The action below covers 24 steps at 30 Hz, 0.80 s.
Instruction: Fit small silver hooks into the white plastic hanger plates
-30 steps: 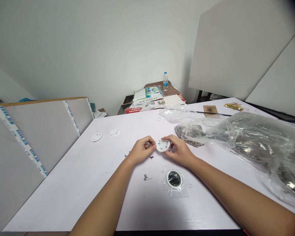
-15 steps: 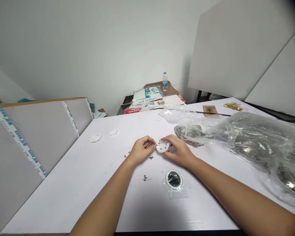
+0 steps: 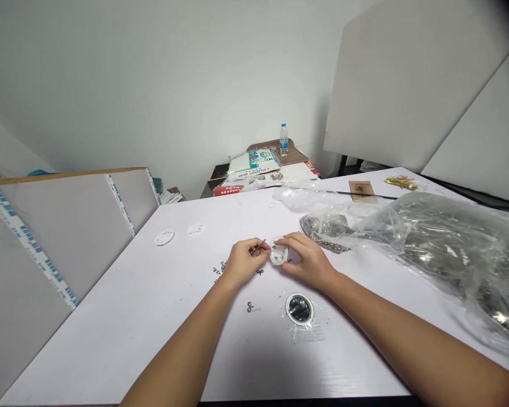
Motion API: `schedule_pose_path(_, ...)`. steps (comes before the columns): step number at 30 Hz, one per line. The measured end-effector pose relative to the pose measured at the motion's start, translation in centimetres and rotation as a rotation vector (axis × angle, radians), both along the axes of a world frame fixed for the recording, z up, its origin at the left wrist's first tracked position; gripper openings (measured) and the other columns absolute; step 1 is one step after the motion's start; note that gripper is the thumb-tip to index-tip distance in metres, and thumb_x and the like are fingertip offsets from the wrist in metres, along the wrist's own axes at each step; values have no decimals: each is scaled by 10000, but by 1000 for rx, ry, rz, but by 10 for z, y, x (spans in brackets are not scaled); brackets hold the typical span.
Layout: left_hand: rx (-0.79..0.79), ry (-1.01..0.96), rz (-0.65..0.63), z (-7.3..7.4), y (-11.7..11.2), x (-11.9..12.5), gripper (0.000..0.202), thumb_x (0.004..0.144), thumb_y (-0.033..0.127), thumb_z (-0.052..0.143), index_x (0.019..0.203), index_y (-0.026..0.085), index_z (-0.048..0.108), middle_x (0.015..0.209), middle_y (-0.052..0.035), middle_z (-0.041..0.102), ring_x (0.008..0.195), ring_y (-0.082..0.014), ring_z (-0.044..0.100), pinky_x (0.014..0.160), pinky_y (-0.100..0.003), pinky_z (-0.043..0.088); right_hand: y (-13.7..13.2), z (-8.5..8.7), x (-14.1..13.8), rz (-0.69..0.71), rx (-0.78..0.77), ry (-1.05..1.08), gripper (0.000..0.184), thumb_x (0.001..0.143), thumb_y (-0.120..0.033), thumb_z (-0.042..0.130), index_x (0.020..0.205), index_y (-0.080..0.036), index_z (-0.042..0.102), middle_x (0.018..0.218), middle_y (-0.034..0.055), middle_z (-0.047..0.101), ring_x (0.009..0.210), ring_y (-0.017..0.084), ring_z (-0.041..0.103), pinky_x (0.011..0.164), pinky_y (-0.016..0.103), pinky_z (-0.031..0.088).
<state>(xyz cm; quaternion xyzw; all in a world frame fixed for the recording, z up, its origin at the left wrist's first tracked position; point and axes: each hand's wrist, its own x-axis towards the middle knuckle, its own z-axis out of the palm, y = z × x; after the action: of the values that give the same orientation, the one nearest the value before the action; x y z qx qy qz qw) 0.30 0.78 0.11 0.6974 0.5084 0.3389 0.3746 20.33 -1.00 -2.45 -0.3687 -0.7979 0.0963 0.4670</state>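
Note:
My right hand (image 3: 307, 260) is closed on a small round white plastic disc (image 3: 279, 253), tilted up on its edge just above the white table (image 3: 152, 316). My left hand (image 3: 241, 261) pinches a thin metal piece (image 3: 259, 247) right beside the disc's left side. Small metal parts (image 3: 219, 267) lie scattered by my left wrist, one more metal part (image 3: 250, 307) closer to me. A round black-and-white part in a clear bag (image 3: 300, 308) lies in front of my hands.
Two white discs (image 3: 164, 237) lie at the far left of the table. Large clear plastic bags of metal parts (image 3: 441, 243) fill the right side. Grey boards (image 3: 59, 226) lean at the left. A side table with papers and a water bottle (image 3: 284, 139) stands behind.
The white disc has been turned from nearly flat to standing on its edge. The metal piece in my left hand now points up toward the disc.

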Motion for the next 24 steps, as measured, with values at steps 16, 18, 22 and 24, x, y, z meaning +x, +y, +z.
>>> schedule_pose_path(16, 7, 25, -132, 4, 5, -6, 191, 805, 335, 636, 886, 167, 675, 762, -11, 635, 605, -106, 480, 578, -235, 360, -2, 4, 2, 57, -12, 52, 441, 730, -109, 667, 1142, -255, 606, 1044, 59, 661, 955, 245, 611, 832, 389, 501)
schedule_pose_path(18, -51, -49, -152, 3, 6, -8, 226, 783, 354, 668, 886, 153, 655, 773, -15, 632, 621, -107, 509, 580, -227, 374, -2, 5, 2, 72, -12, 53, 439, 729, -110, 666, 1139, -255, 608, 1040, 60, 660, 952, 242, 610, 828, 385, 501)
schedule_pose_path(22, -137, -166, -168, 3, 8, -10, 303, 726, 377, 742, 880, 134, 646, 817, -38, 640, 717, -124, 567, 641, -226, 426, -2, 5, 3, 99, -5, 66, 434, 720, -111, 658, 1129, -250, 613, 1015, 59, 660, 933, 235, 610, 814, 382, 503)
schedule_pose_path(24, -200, -165, -154, 5, 8, -11, 341, 719, 404, 754, 898, 132, 651, 792, -43, 647, 674, -114, 557, 593, -213, 412, -2, 5, 4, 107, -5, 84, 428, 720, -120, 655, 1127, -248, 616, 1016, 62, 659, 931, 233, 611, 806, 382, 507)
